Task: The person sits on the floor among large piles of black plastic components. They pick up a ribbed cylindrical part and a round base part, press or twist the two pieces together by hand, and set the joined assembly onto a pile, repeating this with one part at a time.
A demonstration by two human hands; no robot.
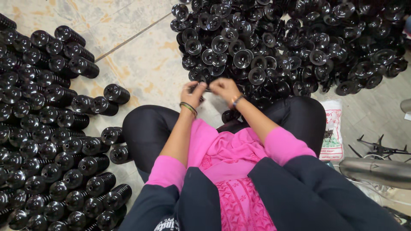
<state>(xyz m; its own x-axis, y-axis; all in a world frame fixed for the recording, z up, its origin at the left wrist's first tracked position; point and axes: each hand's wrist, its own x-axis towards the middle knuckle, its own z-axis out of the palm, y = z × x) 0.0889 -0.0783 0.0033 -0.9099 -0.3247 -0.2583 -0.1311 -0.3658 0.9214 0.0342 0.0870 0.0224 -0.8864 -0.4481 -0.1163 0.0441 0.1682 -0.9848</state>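
I sit on the floor with my knees apart, and both hands meet in front of me. My left hand [193, 94] and my right hand [224, 89] pinch a small dark part [206, 89] between their fingertips; its shape is too small to make out. Bangles ring my left wrist and a band my right wrist. Just beyond my hands spreads a big heap of loose black cup-shaped plastic parts [282, 47]. One such black part [230, 116] lies between my knees.
On the left, several stacked columns of black parts [51, 137] lie on their sides in rows. A white printed bag [333, 130] lies by my right knee. A grey metal tube [376, 171] and a black wire stand [379, 149] sit at right. Beige tiled floor [141, 60] shows between piles.
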